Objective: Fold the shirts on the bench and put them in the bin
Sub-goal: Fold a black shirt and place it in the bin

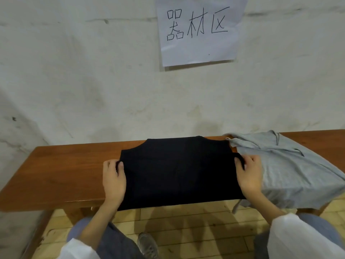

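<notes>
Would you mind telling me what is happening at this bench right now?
A person is folding a black shirt on the bench. The left hand and right hand each grip one side edge of it. It lies spread flat, with its near edge hanging over the bench's front. A grey shirt lies rumpled to its right, not yet folded. No bin is in view.

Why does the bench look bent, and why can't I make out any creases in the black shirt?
Head view: the wide-angle lens bows the bench, curving its straight edges; the black shirt is so dark in this soft light that its folds barely show; the paper sign and grey shirt look fairly sharp; faint shadows fall on the floor below.
</notes>
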Demonstrator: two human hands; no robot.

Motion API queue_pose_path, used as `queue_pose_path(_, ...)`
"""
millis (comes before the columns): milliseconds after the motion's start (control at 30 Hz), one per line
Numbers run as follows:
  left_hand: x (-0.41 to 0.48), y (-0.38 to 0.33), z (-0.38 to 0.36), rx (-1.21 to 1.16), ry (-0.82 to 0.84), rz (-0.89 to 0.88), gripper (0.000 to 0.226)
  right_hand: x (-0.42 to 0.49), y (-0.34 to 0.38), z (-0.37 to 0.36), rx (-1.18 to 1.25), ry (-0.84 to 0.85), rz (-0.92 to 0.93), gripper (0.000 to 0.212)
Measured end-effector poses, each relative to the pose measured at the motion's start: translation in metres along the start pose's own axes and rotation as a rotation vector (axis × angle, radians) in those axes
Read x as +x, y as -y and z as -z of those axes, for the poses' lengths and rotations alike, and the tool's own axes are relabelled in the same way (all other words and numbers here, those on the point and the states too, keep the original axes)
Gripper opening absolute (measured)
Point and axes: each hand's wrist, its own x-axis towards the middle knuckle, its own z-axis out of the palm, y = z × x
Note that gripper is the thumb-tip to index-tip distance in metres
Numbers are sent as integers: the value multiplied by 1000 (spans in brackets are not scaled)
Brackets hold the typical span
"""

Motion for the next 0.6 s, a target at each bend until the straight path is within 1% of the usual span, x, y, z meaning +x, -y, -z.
queue_pose_path(67, -10, -9, 10, -102, -44, -52, 22, -12, 15, 9, 113, -97, 49, 3)
queue_pose_path(167, -15, -33, 30, -174, -178, -89, 23, -15, 44, 27, 336, -208, -10, 5)
queue_pose_path(267, -14, -50, 46, -237, -327, -84, 25, -10, 57, 38, 415, -319, -42, 12)
queue_pose_path(333, -14, -52, 53, -256, -359, -74, 26, -10, 55, 40, 418, -327, -49, 18)
queue_pose_path(433, -17, -50, 57, -223, -373, -87, 26, -14, 44, 42, 407, -303, -60, 18)
queue_pose_path(600, -13, -36, 47, -182, -327, -50, 29, -6, 24, 37, 352, -245, -49, 16)
